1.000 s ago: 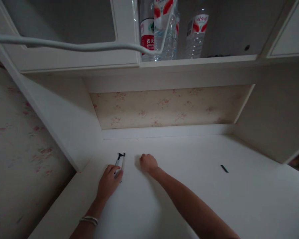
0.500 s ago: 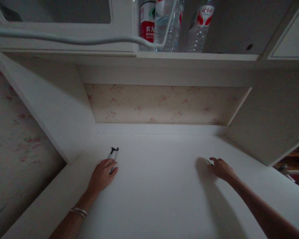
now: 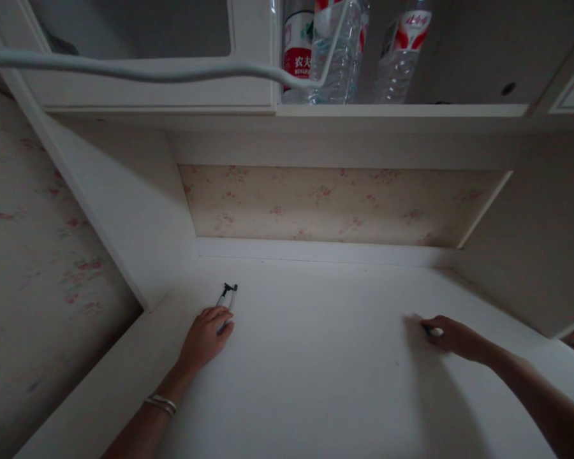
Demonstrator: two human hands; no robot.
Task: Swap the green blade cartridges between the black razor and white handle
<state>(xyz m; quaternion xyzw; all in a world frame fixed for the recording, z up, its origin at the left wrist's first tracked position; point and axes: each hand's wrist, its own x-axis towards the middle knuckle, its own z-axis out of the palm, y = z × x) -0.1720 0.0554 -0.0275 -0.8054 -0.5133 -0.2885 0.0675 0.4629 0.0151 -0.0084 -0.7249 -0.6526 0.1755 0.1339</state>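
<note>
Head view: left hand (image 3: 205, 336) lies flat on the desk (image 3: 316, 376), fingers loosely extended over the near end of a white pen (image 3: 228, 296) that projects beyond the fingertips. Right hand (image 3: 453, 337), well apart, pinches a small dark piece (image 3: 431, 331), possibly a cap; light is dim.

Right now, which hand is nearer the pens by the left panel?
Left. The left hand rests its fingertips on the pens; the right hand is far off to the right across the desktop.

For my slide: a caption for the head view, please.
Left hand on pens, right hand gripping a small item, white desk.
</note>
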